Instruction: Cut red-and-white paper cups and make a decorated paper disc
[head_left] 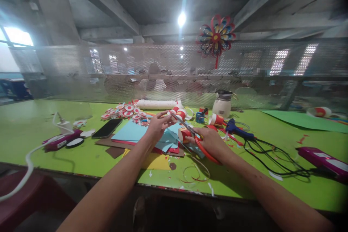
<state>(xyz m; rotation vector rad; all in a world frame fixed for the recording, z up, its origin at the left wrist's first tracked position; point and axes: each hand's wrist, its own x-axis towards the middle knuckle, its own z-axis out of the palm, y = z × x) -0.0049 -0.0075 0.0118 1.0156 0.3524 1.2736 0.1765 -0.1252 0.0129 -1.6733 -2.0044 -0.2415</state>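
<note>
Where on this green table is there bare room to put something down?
Bare green table lies far left, beyond the phone, and at front right between the right hand with red scissors and black cables. Around the left hand, paper sheets and discs crowd it.

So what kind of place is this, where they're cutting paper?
Probably a craft workshop. The right hand holds red scissors over coloured paper sheets on a green table, a paper pinwheel hangs on the mesh screen, and other people sit behind it.
</note>
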